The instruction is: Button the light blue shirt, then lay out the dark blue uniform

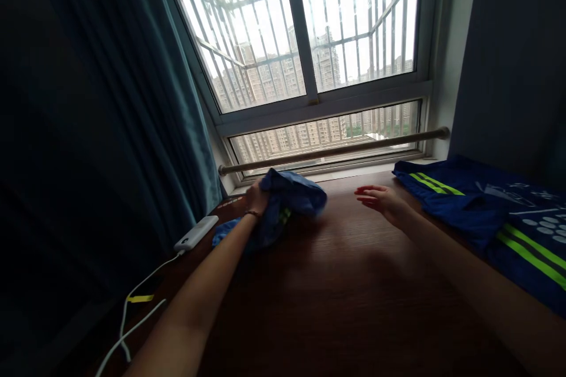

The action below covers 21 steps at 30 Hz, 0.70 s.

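Observation:
My left hand [256, 195] is closed on a crumpled blue garment [289, 197] with a green stripe, lifting part of it off the dark wooden table [345, 288] near the window. My right hand [381, 198] hovers just above the table to the right of that garment, fingers stretched out toward it and holding nothing. A second blue garment [499, 212] with neon green stripes and white print lies spread flat at the table's right side.
A white power bank [196, 232] with a white cable [132, 312] lies at the table's left edge. A dark teal curtain [110, 118] hangs on the left. A wooden rail [336, 150] runs along the barred window [318, 41] behind the table.

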Available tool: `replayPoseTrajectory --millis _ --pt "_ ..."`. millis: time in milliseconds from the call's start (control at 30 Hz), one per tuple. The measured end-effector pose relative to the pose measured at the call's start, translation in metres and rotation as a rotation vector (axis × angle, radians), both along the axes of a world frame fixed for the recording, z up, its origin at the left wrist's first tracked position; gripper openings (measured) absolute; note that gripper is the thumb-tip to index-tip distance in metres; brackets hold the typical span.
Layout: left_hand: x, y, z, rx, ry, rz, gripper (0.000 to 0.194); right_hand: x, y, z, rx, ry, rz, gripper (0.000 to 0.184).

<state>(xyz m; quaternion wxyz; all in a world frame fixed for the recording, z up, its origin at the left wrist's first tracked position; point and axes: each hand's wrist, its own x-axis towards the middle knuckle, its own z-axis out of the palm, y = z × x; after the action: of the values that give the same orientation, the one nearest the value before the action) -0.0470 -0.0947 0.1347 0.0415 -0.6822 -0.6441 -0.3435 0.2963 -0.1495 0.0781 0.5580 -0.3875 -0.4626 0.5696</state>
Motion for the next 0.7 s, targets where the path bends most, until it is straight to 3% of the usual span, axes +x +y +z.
replayPoseTrajectory --millis 100,200,300,400,533,700 --pt "-0.048 0.010 -0.008 0.106 -0.070 0.254 0.041 0.024 -0.007 -0.007 -0.057 -0.069 -0.102 0.016" --pt "-0.078 0.009 -0.046 0.077 -0.220 0.570 0.061 0.027 -0.015 -0.024 -0.156 -0.170 -0.151 0.016" --pt "-0.086 0.009 -0.081 0.044 -0.244 0.698 0.077 0.018 -0.019 -0.033 -0.205 -0.232 -0.130 0.015" --pt "-0.090 0.012 -0.095 0.030 -0.138 0.650 0.082 0.007 -0.021 -0.033 -0.160 -0.289 -0.026 0.015" --pt "-0.104 0.005 -0.109 -0.179 0.051 0.471 0.089 -0.003 -0.020 -0.039 -0.073 -0.485 0.060 0.015" --pt "-0.117 -0.005 -0.136 -0.335 0.128 0.437 0.088 0.008 -0.007 -0.052 0.130 -0.818 -0.097 0.019"
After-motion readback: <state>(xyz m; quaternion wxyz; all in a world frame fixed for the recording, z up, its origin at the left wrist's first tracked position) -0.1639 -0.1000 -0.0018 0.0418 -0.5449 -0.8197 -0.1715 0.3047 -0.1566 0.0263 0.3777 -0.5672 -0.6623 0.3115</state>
